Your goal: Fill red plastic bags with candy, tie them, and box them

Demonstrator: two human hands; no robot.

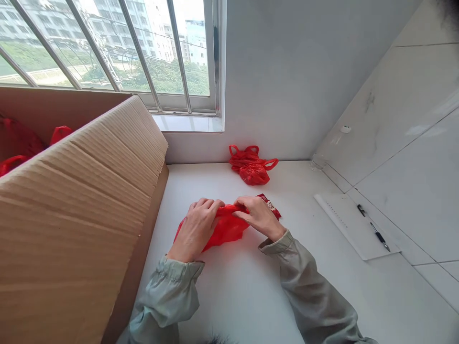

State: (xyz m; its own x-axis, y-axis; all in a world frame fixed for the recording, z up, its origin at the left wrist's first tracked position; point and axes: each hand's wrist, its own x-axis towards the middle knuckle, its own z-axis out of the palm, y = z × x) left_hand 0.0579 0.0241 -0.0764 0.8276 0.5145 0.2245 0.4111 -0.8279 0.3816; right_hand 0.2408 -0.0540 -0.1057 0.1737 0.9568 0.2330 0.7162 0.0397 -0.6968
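A big brown cardboard box (82, 200) stands to the left of the grip. A tied red bag (252, 166) lies beyond it by the wall. A pen (373, 228) rests on a white sheet (353, 227), off to the right.

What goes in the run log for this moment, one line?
left hand: gripping red plastic bag | right hand: gripping same bag | bag: on white counter | second red bag: by wall | cardboard box: left

Cardboard box (82, 200) close on the left, bare counter (308, 229) rightward up to paper sheet (353, 227).
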